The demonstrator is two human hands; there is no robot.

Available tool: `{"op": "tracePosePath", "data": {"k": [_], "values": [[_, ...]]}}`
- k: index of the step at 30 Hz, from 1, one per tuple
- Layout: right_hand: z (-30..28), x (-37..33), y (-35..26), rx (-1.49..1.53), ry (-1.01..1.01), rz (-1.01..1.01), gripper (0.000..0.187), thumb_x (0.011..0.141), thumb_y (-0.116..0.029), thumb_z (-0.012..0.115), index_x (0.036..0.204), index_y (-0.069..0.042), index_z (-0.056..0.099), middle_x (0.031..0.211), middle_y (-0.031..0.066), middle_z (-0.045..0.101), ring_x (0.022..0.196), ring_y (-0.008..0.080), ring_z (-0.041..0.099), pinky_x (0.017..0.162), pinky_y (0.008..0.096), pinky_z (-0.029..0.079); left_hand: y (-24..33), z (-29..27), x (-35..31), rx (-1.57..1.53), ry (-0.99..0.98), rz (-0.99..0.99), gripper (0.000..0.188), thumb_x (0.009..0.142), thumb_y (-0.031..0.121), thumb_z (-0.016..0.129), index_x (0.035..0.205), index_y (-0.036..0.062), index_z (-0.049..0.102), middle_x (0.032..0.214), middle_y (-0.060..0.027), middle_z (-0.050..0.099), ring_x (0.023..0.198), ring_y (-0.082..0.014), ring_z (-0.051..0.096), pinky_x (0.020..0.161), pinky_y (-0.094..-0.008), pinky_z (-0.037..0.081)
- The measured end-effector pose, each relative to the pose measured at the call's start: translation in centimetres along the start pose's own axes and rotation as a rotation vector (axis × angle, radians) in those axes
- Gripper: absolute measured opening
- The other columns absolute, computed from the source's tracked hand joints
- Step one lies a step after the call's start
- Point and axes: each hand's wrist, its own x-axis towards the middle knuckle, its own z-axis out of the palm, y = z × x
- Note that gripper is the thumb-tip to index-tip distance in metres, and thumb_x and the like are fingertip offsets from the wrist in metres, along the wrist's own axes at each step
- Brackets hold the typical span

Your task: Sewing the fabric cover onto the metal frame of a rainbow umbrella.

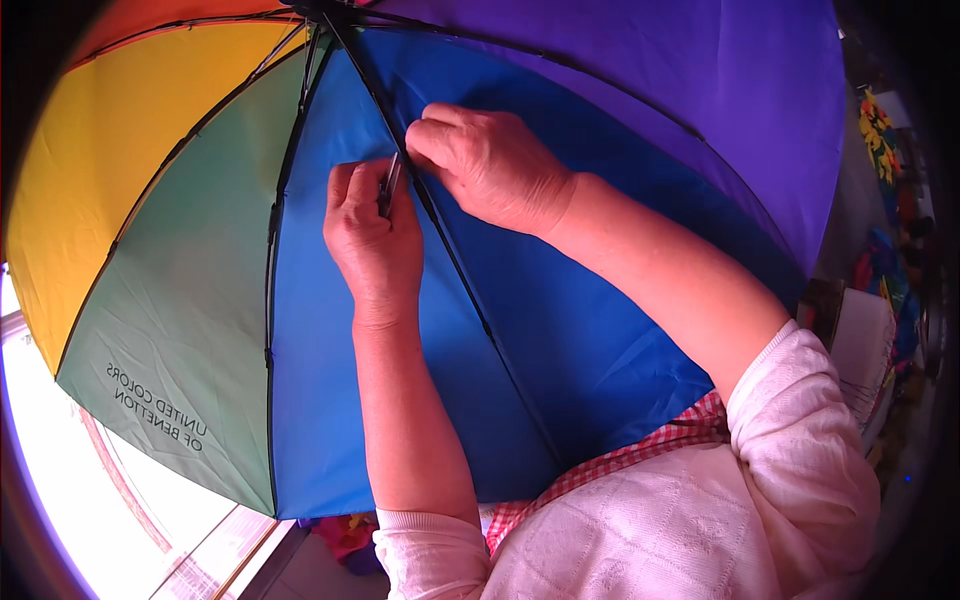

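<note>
"What edges and open room are there?"

"An open umbrella (pixel 530 310), in orange, yellow, green, blue and purple, fills most of my view, its inside facing me. Its rim curves down the left and right and comes near my red-checked cloth (pixel 640 446). Bare fabric spreads to both sides of one black rib (pixel 461 270)."

"And the room?"

"Bright light (pixel 85 480) at lower left, colourful items (pixel 880 140) at far right. What supports the umbrella is hidden."

"Your pose?"

"Both forearms reach up. My left hand (pixel 373 235) closes on a slim metal tool (pixel 389 187), pointing up beside the rib. My right hand (pixel 495 168) is narrow, fingertips pinched by the rib; I cannot tell whether something thin lies between them."
</note>
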Motion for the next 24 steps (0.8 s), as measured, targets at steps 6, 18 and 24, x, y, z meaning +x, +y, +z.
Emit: {"op": "tracePosePath", "data": {"k": [6, 18, 24], "values": [[-0.9, -1.6, -0.4, 0.021, 0.020, 0.041, 0.013, 0.073, 0.005, 0.060, 0.078, -0.003, 0.052, 0.079, 0.0107, 0.050, 0.075, 0.0293, 0.057, 0.062, 0.0387, 0.048, -0.4, -1.6, -0.3, 0.010, -0.047, -0.156, 0.008, 0.080, -0.003, 0.064, 0.078, 0.0044, 0.061, 0.076, -0.0011, 0.053, 0.060, -0.0076, 0.046, 0.055, -0.0223, 0.039], [-1.2, -3.0, 0.3, -0.045, -0.035, 0.026, 0.011, 0.073, 0.005, 0.060, 0.073, -0.001, 0.051, 0.078, 0.0099, 0.047, 0.073, 0.0281, 0.054, 0.063, 0.0368, 0.047, -0.9, -1.8, -0.3, -0.084, -0.061, -0.198, 0.009, 0.079, -0.003, 0.065, 0.078, 0.0057, 0.063, 0.075, 0.0012, 0.053, 0.061, -0.0063, 0.044, 0.056, -0.0210, 0.037], [-1.7, -3.1, -0.6, -0.052, -0.088, 0.030, 0.008, 0.075, 0.002, 0.060, 0.073, 0.000, 0.053, 0.080, 0.0110, 0.049, 0.075, 0.0294, 0.055, 0.065, 0.0384, 0.048, -0.8, -0.4, -0.4, -0.144, -0.042, -0.156, 0.009, 0.079, -0.004, 0.065, 0.078, 0.0049, 0.063, 0.075, 0.0011, 0.054, 0.061, -0.0058, 0.044, 0.056, -0.0209, 0.037]]}}
